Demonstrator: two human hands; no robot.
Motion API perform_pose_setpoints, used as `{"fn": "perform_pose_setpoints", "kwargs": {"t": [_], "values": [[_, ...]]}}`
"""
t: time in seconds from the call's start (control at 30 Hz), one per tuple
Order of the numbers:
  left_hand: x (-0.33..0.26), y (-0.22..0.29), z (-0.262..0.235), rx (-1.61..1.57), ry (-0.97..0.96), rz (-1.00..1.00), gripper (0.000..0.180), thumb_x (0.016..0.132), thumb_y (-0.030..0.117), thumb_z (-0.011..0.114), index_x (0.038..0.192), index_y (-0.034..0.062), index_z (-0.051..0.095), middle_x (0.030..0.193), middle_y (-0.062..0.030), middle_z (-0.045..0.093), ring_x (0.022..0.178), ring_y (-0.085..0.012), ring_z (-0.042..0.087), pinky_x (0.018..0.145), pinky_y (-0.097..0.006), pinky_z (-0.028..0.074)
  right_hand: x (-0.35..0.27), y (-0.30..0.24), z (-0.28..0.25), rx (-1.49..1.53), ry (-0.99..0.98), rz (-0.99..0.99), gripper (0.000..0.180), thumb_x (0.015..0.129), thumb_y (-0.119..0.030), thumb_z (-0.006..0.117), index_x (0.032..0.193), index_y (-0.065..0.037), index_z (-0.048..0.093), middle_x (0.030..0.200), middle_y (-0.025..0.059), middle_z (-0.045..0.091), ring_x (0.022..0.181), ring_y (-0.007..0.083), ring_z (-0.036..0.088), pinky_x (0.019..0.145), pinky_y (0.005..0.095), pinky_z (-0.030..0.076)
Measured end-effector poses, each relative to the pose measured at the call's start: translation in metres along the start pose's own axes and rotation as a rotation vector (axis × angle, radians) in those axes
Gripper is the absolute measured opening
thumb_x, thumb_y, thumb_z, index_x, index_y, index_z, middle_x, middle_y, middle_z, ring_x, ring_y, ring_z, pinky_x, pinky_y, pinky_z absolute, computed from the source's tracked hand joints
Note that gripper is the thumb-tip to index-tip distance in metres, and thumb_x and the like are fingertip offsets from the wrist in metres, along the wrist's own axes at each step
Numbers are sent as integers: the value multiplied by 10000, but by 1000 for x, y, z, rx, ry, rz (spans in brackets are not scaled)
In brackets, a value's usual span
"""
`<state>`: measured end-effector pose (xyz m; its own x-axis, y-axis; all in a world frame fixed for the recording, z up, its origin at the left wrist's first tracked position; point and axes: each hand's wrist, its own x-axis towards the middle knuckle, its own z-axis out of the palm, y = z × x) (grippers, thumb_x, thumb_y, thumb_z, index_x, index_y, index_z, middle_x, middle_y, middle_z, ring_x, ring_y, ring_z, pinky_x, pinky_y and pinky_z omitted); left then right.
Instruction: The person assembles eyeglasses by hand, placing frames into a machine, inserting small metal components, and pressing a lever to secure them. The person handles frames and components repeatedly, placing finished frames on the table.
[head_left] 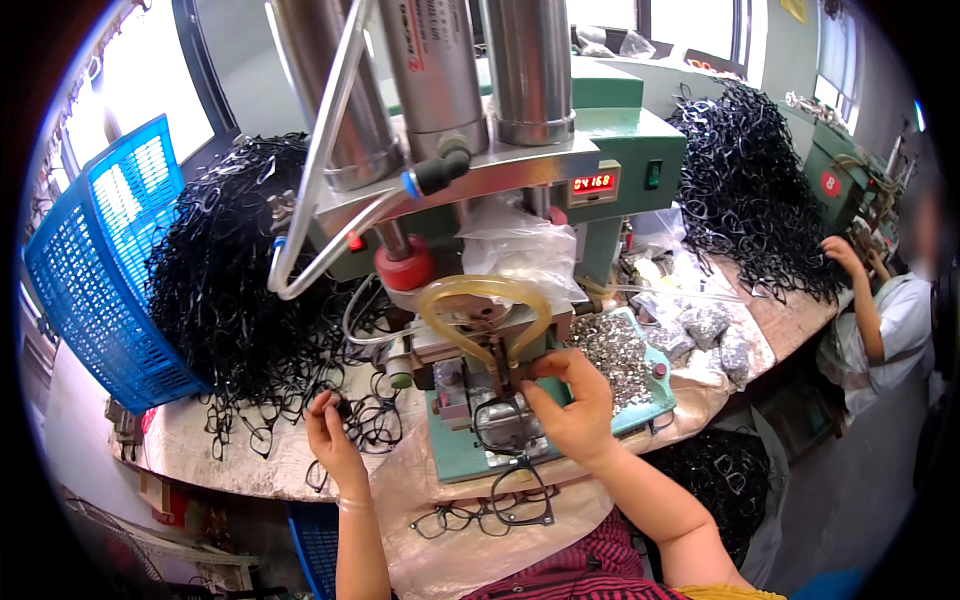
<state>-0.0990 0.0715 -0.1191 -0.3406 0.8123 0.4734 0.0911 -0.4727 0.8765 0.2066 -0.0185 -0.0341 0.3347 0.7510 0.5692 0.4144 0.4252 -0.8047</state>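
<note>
One dark glasses frame point(520, 462) was at the near side of the green machine point(630, 140), one rim above the other. Your right hand point(575, 405) pinched its upper end between thumb and finger, probably to keep it steady; whether a small part was also there, I could not tell. Your left hand point(335, 445) was raised on the left, fingers bent, near some loose glasses point(375, 420); I could not tell if it grasped anything. Spare glasses point(440, 522) lay on the near sheet point(420, 565), perhaps for easy reach. On the right, a tray point(650, 408) of small bits was close to your right hand, likely for quick picking.
</note>
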Motion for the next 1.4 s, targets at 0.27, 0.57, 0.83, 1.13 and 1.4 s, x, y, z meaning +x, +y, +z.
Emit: {"fn": "perform_pose_setpoints", "kwargs": {"t": [0.27,0.57,0.83,1.13,1.4], "values": [[-14,131,59,-541,-235,12,169,1040,142,466,1091,16,566,1047,-116,623,915,-188,612,813,-304,519,4,-9,6,283,-42,167,312,824,-12,688,1088,24,526,971,90,649,890,153,643,842,287,489],[-3,172,92,-300,-423,346,151,1010,104,502,1026,-37,555,996,-148,599,914,-254,634,824,-373,499,-1,-39,9,389,-65,269,488,844,24,633,1297,39,454,1106,141,653,988,177,638,892,316,480],[-38,140,90,67,-919,830,267,745,65,724,1006,107,759,1043,-45,742,834,-233,547,908,-458,519,-9,63,-72,-864,-50,20,241,770,-153,753,1005,-115,723,1236,244,586,1246,433,497,1026,487,421],[-40,134,93,63,-940,825,274,745,98,756,1019,112,755,1093,-45,732,823,-239,532,924,-462,514,-6,86,-60,-793,-167,-280,159,761,-149,727,916,-139,693,1259,136,592,1291,331,503,823,450,514],[-93,136,22,462,-505,765,240,790,37,732,1025,74,702,1207,-90,693,991,-278,630,918,-410,484,5,87,-67,-741,-41,-265,148,736,-59,690,878,-33,656,1107,179,657,1162,375,588,904,455,503]]}}
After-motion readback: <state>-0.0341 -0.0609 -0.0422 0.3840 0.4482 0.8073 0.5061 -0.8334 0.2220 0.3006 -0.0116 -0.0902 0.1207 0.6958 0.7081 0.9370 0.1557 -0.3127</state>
